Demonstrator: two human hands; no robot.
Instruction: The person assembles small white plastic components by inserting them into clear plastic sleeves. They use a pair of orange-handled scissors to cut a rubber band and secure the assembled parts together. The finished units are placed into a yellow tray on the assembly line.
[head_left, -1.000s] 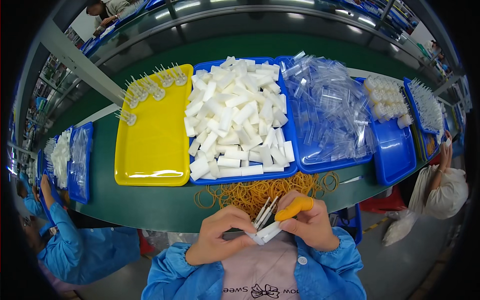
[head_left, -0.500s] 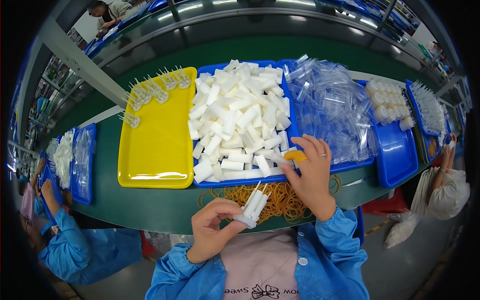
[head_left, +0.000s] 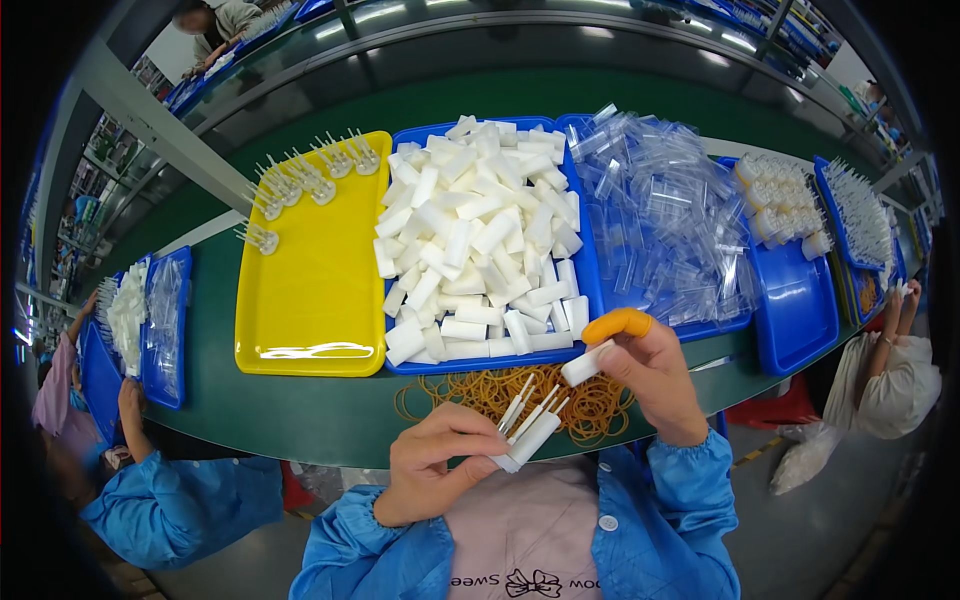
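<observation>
My left hand [head_left: 435,465] pinches the round base of a pronged holder [head_left: 511,462], its thin prongs leaning up to the right. A white foam sleeve [head_left: 538,434] sits over at least one prong; others show bare tips. My right hand [head_left: 662,388], with an orange finger cot [head_left: 617,324] on one finger, grips a white foam cylinder [head_left: 582,367] just above and right of the prong tips, apart from them. Behind it stands a blue tray [head_left: 470,364] heaped with white foam cylinders [head_left: 480,230]. Rubber bands [head_left: 470,390] lie in a pile beneath both hands.
At left, a yellow tray [head_left: 310,275] bears several pronged holders [head_left: 290,182] along its far edges. Clear plastic sleeves [head_left: 665,220] fill a blue tray at right. Another blue tray [head_left: 797,310] holds foam-covered pieces [head_left: 778,195]. Tweezers [head_left: 712,363] rest nearby. Co-workers sit on both sides.
My right hand has drawn back from the foam tray toward the left hand, bringing a foam cylinder. The pronged holder has turned and tilted further right in my left hand.
</observation>
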